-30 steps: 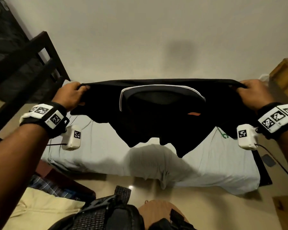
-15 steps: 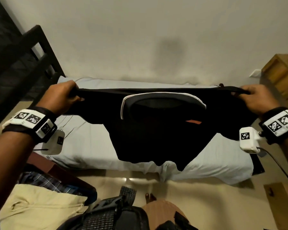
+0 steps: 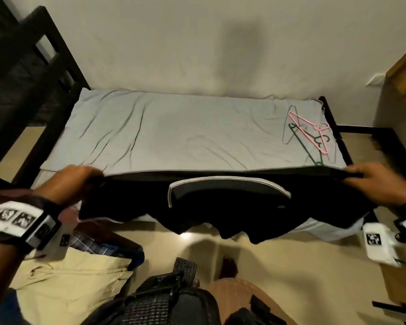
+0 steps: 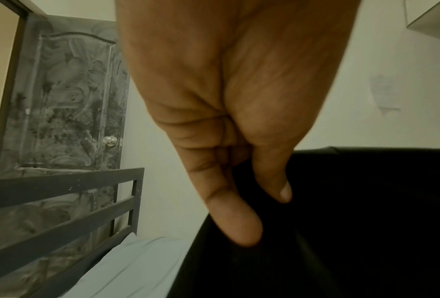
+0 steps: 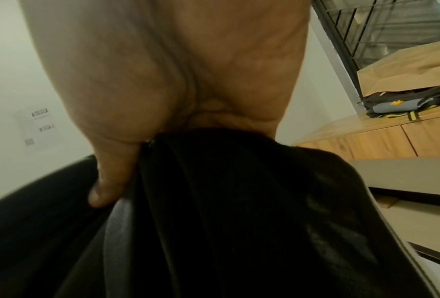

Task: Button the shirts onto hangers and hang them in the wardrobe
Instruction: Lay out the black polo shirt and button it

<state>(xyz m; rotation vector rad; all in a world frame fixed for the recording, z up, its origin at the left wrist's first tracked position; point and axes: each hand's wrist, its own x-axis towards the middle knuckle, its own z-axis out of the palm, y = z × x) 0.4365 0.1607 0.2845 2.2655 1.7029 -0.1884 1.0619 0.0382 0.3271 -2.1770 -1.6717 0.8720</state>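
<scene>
Over the near edge of the grey-sheeted bed (image 3: 174, 127), left hand (image 3: 66, 184) and right hand (image 3: 380, 184) clench the black white-collared shirt (image 3: 220, 212) stretched left-to-right, wire hangers (image 3: 307, 134) far right.

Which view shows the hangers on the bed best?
The head view. There the hangers, pink, green and grey, lie tangled at the bed's far right, beyond the black shirt stretched between left hand and right hand. Neither wrist view shows any hanger, only hand, shirt and room.

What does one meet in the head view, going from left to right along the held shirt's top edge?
left hand → black shirt with its white-edged collar → right hand.
</scene>
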